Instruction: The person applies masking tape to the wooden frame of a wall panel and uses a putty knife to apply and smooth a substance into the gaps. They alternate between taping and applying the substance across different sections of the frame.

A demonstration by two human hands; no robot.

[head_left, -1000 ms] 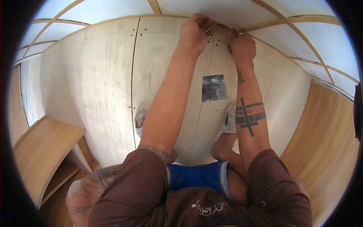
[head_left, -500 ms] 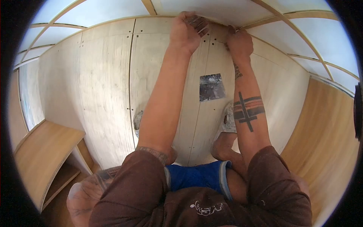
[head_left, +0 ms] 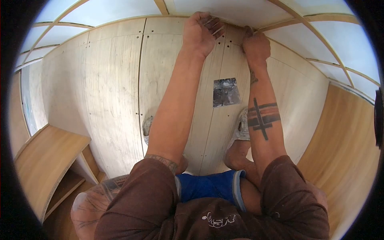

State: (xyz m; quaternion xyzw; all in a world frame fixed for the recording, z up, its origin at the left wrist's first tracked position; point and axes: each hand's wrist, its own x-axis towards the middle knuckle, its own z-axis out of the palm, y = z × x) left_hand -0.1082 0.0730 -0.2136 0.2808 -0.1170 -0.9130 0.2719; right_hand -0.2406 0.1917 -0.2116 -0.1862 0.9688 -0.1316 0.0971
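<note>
My left hand is raised near the foot of the white wall panel, palm up, with its fingers loosely bent and apart. Nothing shows in it. To its right, my right hand is closed at the wooden strip along the wall's lower edge, thumb pointing up. Whatever it pinches, if anything, is hidden behind the fingers. A flat, dark square plate smeared with white lies on the pale plywood floor between my forearms, apart from both hands.
A wooden shelf unit stands at the left, and a wooden panel rises at the right. Wooden battens frame the white wall panels. My feet, in stained shoes, are on the floor boards.
The view has shifted very slightly. My left hand's fingers have spread and moved a little; my right hand stays closed at the wall's lower edge. The plate has not moved on the floor.
</note>
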